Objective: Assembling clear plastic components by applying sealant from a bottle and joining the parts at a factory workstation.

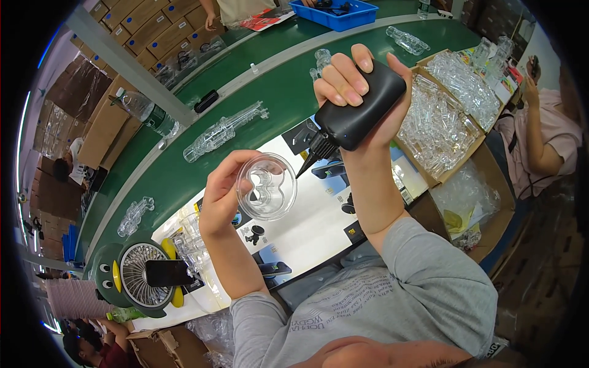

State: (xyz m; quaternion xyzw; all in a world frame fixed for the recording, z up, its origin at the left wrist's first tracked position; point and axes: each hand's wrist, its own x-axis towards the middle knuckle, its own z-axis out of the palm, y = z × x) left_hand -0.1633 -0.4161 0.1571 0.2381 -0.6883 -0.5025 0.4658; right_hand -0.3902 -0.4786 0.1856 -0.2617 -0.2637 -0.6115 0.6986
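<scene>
My left hand (222, 193) grips a clear plastic cup-like part (268, 211) by its side, with its round open rim facing up. Raised on the right, my right hand (350, 83) is wrapped round a black squeeze bottle (365, 113). The bottle is tilted, and its narrow black nozzle (313, 153) points down at the right side of the rim. Whether the tip touches the rim I cannot tell. Under both hands lies a white printed sheet (307, 224) with pictures of phone holders.
A green conveyor belt (178, 196) runs beyond the sheet, carrying clear assembled parts (224, 132). On the right stand cardboard boxes (438, 175) of clear pieces, near another person (543, 135). A green fan (147, 276) with a phone (167, 273) stands left; a blue tray (337, 19) lies at the back.
</scene>
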